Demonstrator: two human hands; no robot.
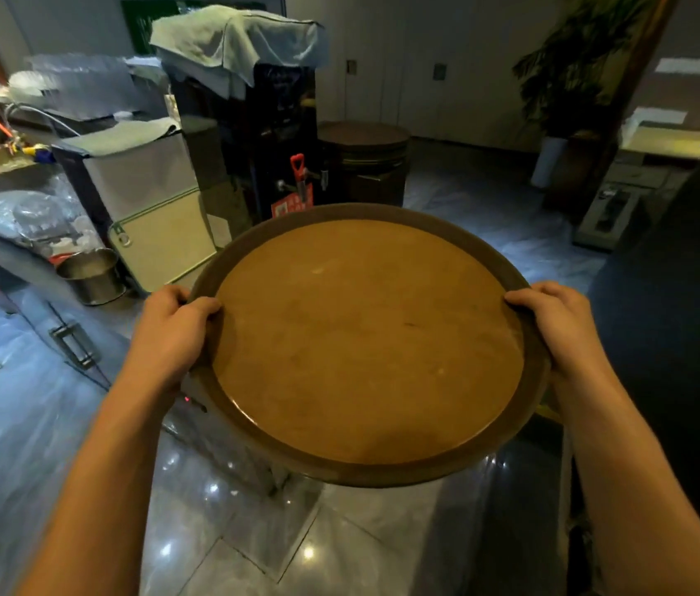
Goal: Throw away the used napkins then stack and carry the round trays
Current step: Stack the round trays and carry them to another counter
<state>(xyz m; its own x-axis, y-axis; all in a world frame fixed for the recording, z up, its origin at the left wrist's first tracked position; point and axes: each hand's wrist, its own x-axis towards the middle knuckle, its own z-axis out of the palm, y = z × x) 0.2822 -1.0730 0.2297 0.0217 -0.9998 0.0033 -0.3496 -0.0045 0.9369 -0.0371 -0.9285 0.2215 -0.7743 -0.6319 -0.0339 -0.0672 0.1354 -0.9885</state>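
A large round brown tray (pixel 365 337) with a darker raised rim is held flat in front of me, above the shiny floor. My left hand (pixel 171 333) grips its left rim, thumb over the top. My right hand (pixel 563 329) grips the right rim the same way. The tray's surface is bare. Whether more trays sit stacked beneath it is hidden. A stack of similar round trays (pixel 363 137) rests on a dark stand farther back. No napkins are in view.
A dark hot-water dispenser (pixel 270 135) draped with a grey cloth stands ahead. A steel cabinet (pixel 146 200) and a metal bucket (pixel 92 275) are on the left by a cluttered counter. A potted plant (pixel 563 92) stands at the back right, a dark wall on the right.
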